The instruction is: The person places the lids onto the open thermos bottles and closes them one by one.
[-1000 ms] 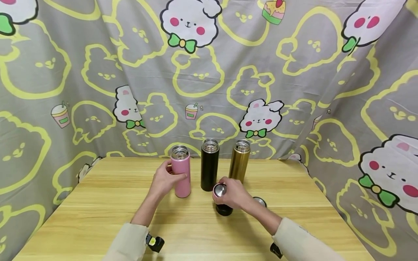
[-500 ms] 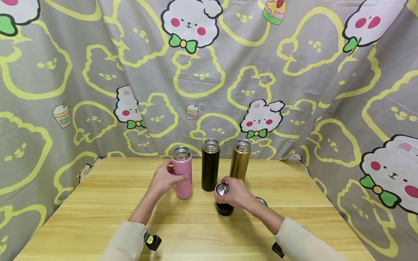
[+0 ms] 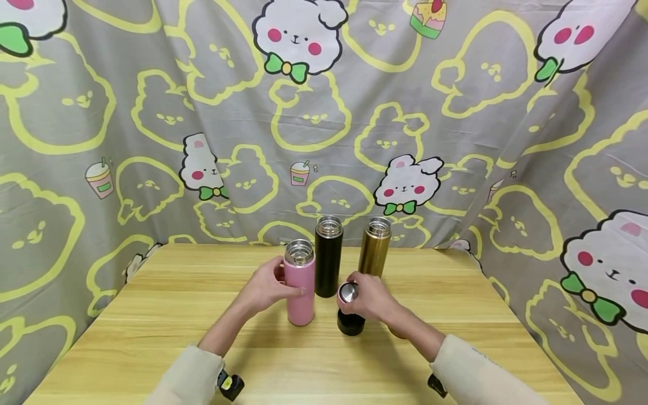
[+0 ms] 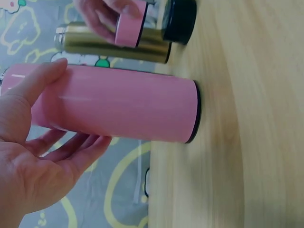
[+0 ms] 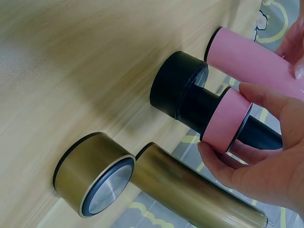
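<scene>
My left hand (image 3: pixel 265 287) grips a pink thermos bottle (image 3: pixel 301 295) around its side, thumb in front. The bottle is upright, with a bare steel mouth at the top. Between thumb and fingers, my right hand (image 3: pixel 372 298) pinches a pink lid (image 5: pixel 227 118) whose steel disc faces up in the head view. Right below that lid, a black lid (image 3: pixel 351 324) rests on the table. A gold lid (image 5: pixel 95 171), also showing a steel disc, stands on the wood beside it, mostly hidden by the right forearm in the head view.
Behind the hands stand an uncapped black thermos bottle (image 3: pixel 329 261) and an uncapped gold thermos bottle (image 3: pixel 374 253). The wooden table (image 3: pixel 167 315) ends at a patterned grey curtain (image 3: pixel 324 135) along the back and sides.
My left hand has brought the pink thermos bottle to the right and nearer to me, closer to the pink lid. The right hand keeps its pinch on the lid, almost in place.
</scene>
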Action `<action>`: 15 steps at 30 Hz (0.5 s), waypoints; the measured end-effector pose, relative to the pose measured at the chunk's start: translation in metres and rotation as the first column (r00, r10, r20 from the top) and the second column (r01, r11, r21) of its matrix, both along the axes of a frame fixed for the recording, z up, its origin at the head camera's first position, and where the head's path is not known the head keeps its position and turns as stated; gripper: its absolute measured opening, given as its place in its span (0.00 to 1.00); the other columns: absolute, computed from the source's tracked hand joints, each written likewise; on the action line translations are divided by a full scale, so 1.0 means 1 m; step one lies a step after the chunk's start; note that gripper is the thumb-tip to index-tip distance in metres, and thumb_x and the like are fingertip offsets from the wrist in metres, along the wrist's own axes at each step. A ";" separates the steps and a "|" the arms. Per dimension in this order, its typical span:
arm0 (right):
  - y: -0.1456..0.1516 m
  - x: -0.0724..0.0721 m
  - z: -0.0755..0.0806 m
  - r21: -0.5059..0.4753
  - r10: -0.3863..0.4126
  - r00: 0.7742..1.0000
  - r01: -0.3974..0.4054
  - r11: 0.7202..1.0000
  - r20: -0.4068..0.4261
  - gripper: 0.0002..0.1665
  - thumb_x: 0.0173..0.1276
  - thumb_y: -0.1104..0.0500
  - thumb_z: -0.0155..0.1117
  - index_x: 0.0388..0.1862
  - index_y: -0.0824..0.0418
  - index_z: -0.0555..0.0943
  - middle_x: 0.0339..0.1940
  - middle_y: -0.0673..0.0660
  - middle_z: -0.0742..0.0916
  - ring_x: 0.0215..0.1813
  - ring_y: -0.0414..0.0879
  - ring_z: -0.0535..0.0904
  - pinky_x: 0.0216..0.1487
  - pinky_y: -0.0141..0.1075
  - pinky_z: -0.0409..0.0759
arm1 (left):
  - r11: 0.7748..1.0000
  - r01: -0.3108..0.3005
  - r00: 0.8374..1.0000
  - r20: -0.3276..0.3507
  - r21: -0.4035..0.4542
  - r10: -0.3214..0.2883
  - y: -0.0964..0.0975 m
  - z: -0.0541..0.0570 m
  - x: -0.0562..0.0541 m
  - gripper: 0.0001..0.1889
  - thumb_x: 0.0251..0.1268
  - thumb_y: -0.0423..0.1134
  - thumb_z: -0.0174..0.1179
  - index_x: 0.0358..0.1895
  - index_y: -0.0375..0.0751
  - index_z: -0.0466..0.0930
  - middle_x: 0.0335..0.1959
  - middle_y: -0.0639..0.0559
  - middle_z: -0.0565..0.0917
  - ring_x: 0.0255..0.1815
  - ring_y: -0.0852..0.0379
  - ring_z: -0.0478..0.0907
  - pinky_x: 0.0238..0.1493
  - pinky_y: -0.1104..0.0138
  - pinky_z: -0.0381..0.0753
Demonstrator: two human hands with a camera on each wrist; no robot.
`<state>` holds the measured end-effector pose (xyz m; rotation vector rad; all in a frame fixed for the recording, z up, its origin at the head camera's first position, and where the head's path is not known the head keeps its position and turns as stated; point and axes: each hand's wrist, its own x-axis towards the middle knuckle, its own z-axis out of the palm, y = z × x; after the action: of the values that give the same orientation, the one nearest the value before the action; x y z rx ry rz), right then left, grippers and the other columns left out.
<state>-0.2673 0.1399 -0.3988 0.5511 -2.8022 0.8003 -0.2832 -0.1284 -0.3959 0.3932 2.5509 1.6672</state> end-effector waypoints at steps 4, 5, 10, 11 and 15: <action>0.001 0.001 0.000 0.006 -0.002 1.000 0.002 1.000 0.008 0.23 0.49 0.53 0.79 0.40 0.62 0.82 0.33 0.54 0.87 0.33 0.44 0.80 0.35 0.36 0.79 | 0.998 0.058 0.998 0.012 -0.005 -0.058 0.005 0.000 0.004 0.36 0.47 0.43 0.80 0.61 0.41 0.76 0.49 0.46 0.85 0.49 0.52 0.82 0.52 0.58 0.83; 0.001 0.001 -0.001 0.008 -0.004 1.000 0.004 1.000 0.010 0.23 0.48 0.53 0.79 0.40 0.62 0.82 0.33 0.54 0.87 0.33 0.44 0.80 0.35 0.36 0.79 | 0.997 0.071 0.997 0.011 -0.011 -0.071 0.006 0.000 0.005 0.36 0.47 0.43 0.80 0.61 0.41 0.76 0.49 0.47 0.85 0.49 0.53 0.82 0.52 0.58 0.83; 0.001 0.001 -0.001 0.011 -0.012 1.000 0.012 1.000 0.016 0.26 0.45 0.55 0.81 0.41 0.63 0.83 0.34 0.55 0.87 0.34 0.45 0.81 0.36 0.36 0.79 | 0.993 0.109 0.994 -0.015 -0.044 -0.110 0.008 0.001 0.006 0.37 0.45 0.46 0.81 0.62 0.43 0.76 0.49 0.50 0.86 0.49 0.54 0.83 0.52 0.59 0.83; 0.001 0.001 -0.002 0.008 -0.016 1.000 0.016 1.000 0.018 0.26 0.44 0.55 0.81 0.42 0.64 0.83 0.34 0.55 0.87 0.35 0.45 0.81 0.37 0.36 0.80 | 0.992 0.111 0.993 -0.024 -0.054 -0.113 0.007 0.001 0.006 0.37 0.45 0.47 0.81 0.61 0.44 0.77 0.49 0.50 0.86 0.49 0.54 0.83 0.52 0.59 0.83; 0.002 0.001 -0.001 -0.005 -0.033 0.999 0.033 0.999 0.034 0.28 0.42 0.56 0.82 0.43 0.64 0.83 0.35 0.55 0.88 0.36 0.45 0.82 0.39 0.37 0.80 | 0.990 0.117 0.991 -0.054 -0.085 -0.122 0.006 0.000 0.003 0.37 0.43 0.48 0.81 0.61 0.46 0.77 0.48 0.51 0.86 0.48 0.55 0.83 0.51 0.60 0.83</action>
<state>-0.2663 0.1418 -0.4003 0.4939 -2.8309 0.8182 -0.2799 -0.1223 -0.3956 0.5849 2.5706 1.5276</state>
